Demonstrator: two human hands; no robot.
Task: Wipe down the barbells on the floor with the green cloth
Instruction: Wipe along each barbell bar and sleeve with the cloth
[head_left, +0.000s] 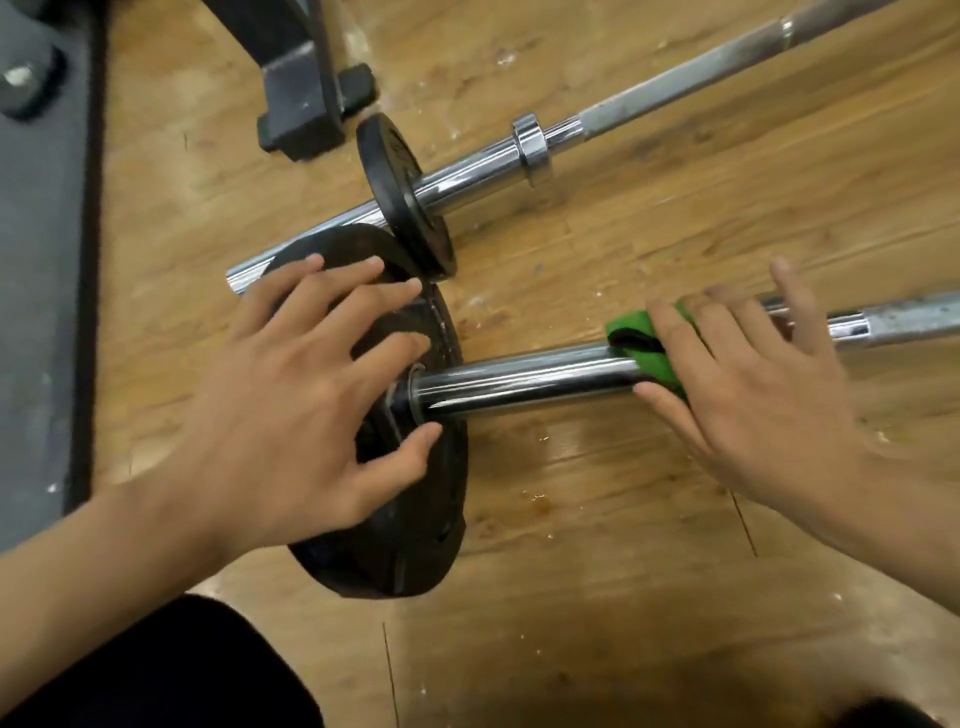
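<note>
Right grip (748, 374) flat, pressing green cloth (657, 369) on smooth chrome barbell (519, 376), left grip (311, 395) splayed on round black plate (415, 545).

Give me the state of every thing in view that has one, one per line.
Near barbell: lying on the floor.
Large plate: upright on near sleeve, left hand spread on it.
Green cloth: draped over near sleeve, pressed by right hand.
Far barbell: lying on floor, small plate loaded.

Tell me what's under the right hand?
A green cloth pokes out from under the right hand, lying over the near barbell's chrome sleeve. The palm covers the rest of the cloth and that stretch of bar.
</note>
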